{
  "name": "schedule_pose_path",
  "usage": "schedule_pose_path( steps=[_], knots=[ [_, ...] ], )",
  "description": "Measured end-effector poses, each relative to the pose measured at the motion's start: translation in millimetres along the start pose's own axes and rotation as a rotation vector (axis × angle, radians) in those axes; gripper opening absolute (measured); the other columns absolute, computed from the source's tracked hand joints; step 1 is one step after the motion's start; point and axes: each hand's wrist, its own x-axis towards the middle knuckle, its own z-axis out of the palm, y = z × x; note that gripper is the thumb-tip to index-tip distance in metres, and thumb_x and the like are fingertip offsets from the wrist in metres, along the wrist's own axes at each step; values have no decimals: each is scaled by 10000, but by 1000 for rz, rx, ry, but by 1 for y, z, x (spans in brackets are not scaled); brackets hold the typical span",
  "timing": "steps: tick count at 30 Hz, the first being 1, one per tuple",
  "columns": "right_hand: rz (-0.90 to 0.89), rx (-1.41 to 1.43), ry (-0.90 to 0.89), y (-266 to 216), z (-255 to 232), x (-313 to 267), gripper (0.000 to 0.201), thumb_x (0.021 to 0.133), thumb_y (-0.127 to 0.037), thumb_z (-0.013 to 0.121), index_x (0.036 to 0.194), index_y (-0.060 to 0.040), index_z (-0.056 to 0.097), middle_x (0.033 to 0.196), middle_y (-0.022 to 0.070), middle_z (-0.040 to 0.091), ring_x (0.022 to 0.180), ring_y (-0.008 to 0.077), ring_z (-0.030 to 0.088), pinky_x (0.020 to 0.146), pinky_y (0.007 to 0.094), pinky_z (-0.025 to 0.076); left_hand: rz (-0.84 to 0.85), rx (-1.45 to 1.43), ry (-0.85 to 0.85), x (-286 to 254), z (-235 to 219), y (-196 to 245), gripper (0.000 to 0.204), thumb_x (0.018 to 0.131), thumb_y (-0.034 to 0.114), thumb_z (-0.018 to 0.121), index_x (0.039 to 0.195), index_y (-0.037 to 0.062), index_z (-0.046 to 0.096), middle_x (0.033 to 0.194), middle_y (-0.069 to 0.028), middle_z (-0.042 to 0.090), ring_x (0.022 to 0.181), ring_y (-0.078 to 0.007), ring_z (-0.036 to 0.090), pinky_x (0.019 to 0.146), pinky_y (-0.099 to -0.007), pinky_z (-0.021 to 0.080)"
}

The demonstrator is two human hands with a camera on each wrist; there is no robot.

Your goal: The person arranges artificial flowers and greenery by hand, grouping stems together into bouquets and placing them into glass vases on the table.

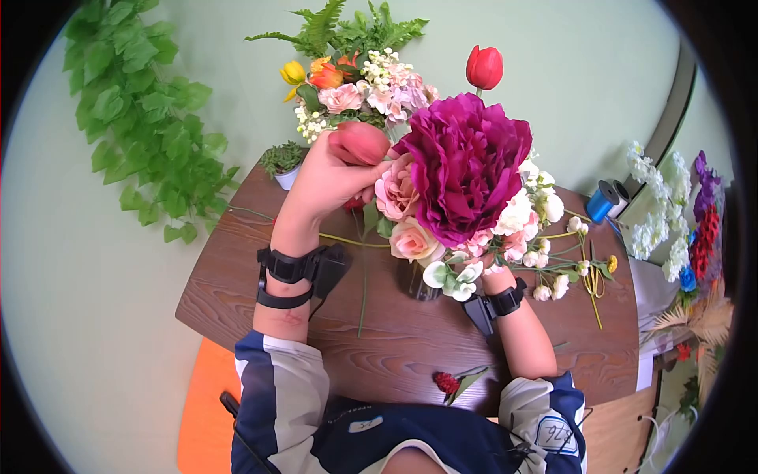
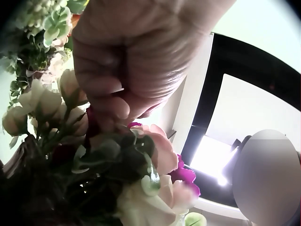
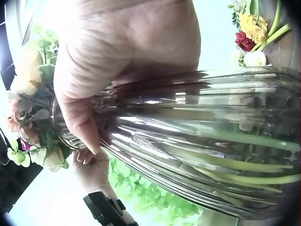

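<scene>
A pink-red tulip head [image 1: 360, 143] sits at the fingers of the left hand [image 1: 324, 178], at the left of the bouquet. In the left wrist view the curled fingers of the left hand [image 2: 129, 56] pinch something among the blooms; the stem is hidden. A big magenta peony [image 1: 470, 166] fronts the bouquet, with a peach rose [image 1: 416, 241] below it. The right hand [image 3: 127, 56] grips the neck of a ribbed clear glass vase [image 3: 188, 136] holding green stems. From the head view, flowers cover most of the right hand [image 1: 496, 271].
A second arrangement [image 1: 343, 98] stands behind, near a small potted plant [image 1: 287, 162]. Loose white blooms [image 1: 553, 288] and stems lie right on the table [image 1: 237, 276]; a red flower [image 1: 447, 383] lies near its front edge. Blue spool [image 1: 602, 201] at the back right.
</scene>
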Motion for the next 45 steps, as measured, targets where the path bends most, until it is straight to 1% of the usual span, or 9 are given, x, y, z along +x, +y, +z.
schedule_pose_path(
  steps=[11,31,32,33,34,35,36,38,45],
  knots=[
    [17,-308,-19,-24,7,5,269,762,-142,624,1015,-54,594,1039,67,615,933,184,601,849,309,452,102,-122,-35,-25,-28,-7,391,725,49,677,1089,6,540,913,-29,590,728,-53,561,527,-173,463],
    [20,-885,-127,-76,2,-38,231,760,-131,628,980,-60,613,1039,72,617,927,196,604,845,311,452,198,-344,132,-14,-9,-29,353,765,145,712,1043,-18,568,931,-51,620,839,-100,582,761,-244,471],
    [267,-999,-59,-99,27,-41,159,769,-169,640,893,-70,644,978,96,627,907,246,602,819,336,455,220,-279,119,-17,-9,-25,347,763,127,711,1044,-20,568,923,-50,623,827,-97,582,758,-244,472],
    [44,-1356,-60,-112,43,-51,200,771,-245,643,841,-59,644,827,133,634,778,285,611,717,361,478,205,-238,129,-21,-6,-17,331,760,109,711,1033,-19,573,904,-46,627,811,-90,580,754,-243,473],
    [370,-1431,-265,-138,68,-55,263,769,-302,636,790,-40,631,665,129,604,642,285,607,611,368,482,208,-237,133,-23,-4,-11,331,760,109,711,1033,-19,573,904,-46,627,811,-90,580,754,-243,473],
    [621,-1508,-581,-171,96,-44,436,712,-305,681,1023,-16,582,896,154,623,748,318,608,654,367,489,238,-203,100,-26,-1,-6,329,757,110,715,1026,-17,576,904,-43,627,813,-86,579,755,-242,473],
    [92,-1309,-349,-169,107,-58,343,746,-331,639,878,-18,588,613,105,573,592,247,591,547,340,475,265,-170,66,-28,1,-2,327,753,112,720,1019,-15,578,903,-40,628,815,-81,578,756,-240,473],
    [-418,-1329,-123,-172,133,-58,296,755,-261,653,962,-52,621,962,62,633,873,187,614,705,289,473,275,-129,62,-33,3,5,328,745,113,728,1009,-15,581,891,-35,629,805,-73,580,744,-232,478],
    [-478,-1852,449,-158,139,-13,255,742,-210,614,970,-101,643,1003,24,626,953,152,581,939,401,272,229,-57,75,-46,16,19,307,753,115,723,987,-24,581,850,-63,650,764,-86,622,663,-226,515]
  ],
)
